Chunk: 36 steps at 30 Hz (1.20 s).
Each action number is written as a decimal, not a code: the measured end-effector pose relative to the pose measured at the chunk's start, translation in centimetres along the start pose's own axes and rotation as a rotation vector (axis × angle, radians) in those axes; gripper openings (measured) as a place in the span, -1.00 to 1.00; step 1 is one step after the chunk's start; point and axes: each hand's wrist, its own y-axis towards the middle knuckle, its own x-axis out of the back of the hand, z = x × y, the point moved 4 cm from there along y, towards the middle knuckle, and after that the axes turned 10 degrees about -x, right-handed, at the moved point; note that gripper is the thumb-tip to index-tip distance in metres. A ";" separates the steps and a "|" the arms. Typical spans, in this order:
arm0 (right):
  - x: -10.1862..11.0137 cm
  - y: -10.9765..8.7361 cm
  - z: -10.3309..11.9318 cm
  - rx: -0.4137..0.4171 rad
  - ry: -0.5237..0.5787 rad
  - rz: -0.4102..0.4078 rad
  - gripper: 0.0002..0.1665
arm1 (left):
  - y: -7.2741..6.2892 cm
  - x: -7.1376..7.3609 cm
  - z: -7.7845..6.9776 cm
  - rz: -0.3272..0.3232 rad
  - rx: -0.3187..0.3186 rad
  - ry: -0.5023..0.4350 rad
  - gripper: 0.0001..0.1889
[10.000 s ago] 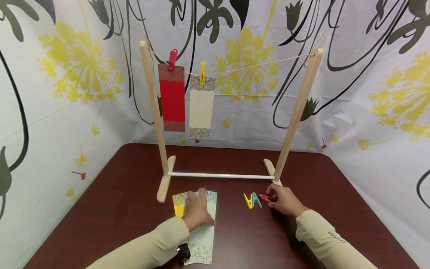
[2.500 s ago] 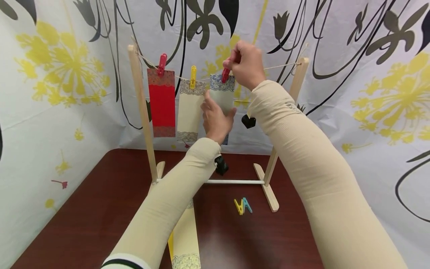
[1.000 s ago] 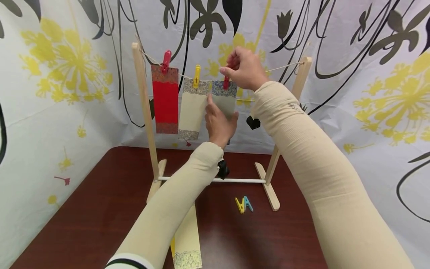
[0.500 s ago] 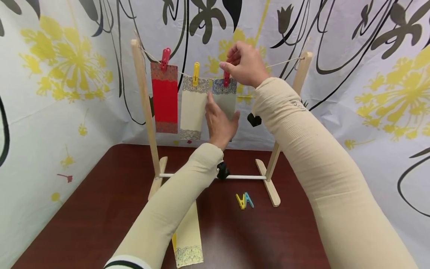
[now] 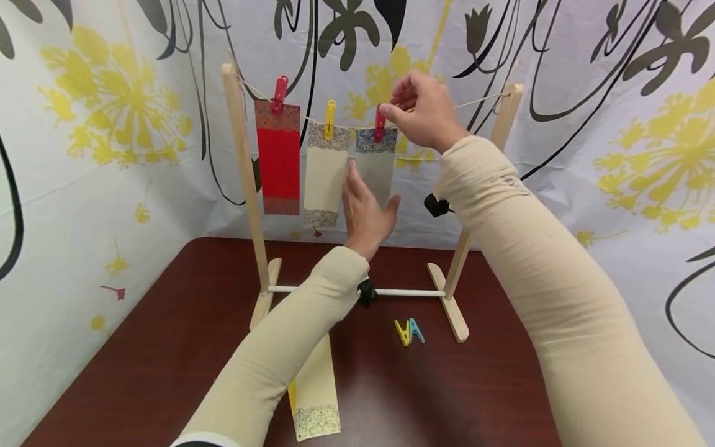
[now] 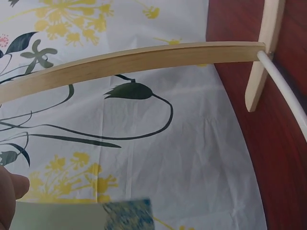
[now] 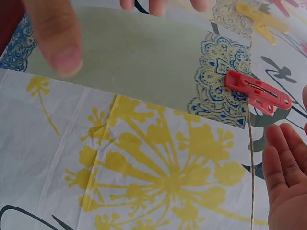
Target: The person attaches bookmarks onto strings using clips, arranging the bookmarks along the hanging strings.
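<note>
The grey card [image 5: 377,177] is now hung from the string [image 5: 477,102] of the rack [image 5: 244,161], near the string's middle; ten seconds ago it was laid on the table [image 5: 447,385] in front of the rack, under the left hand [image 5: 367,214]. Its patterned top is clipped to the string by a red peg [image 7: 259,91], which was then seen on the table beside the rack's right foot.

Half a second ago the right hand [image 5: 429,110] was placed closer over that peg. It has since been shifted toward the rack's right post, and its fingers are parted and loosely extended; in the right wrist view nothing is held, and the peg's free end is left between thumb and fingers.

The left hand has been lowered slightly in front of the grey card, beneath the string. Its fingers are kept straight, with the thumb spread well away, and nothing is gripped; whether the card is touched cannot be told.

Toward the rack's left post, the red card [image 5: 279,164] and cream card [image 5: 325,177] are hung as before. In front of the rack, a blue peg [image 5: 416,331] and a pale yellow card [image 5: 317,382] are left on the table.
</note>
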 end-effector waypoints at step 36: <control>-2.4 -9.9 -10.7 -0.058 0.075 -0.094 -0.75 | -8.5 4.8 5.4 0.244 0.054 0.225 -0.04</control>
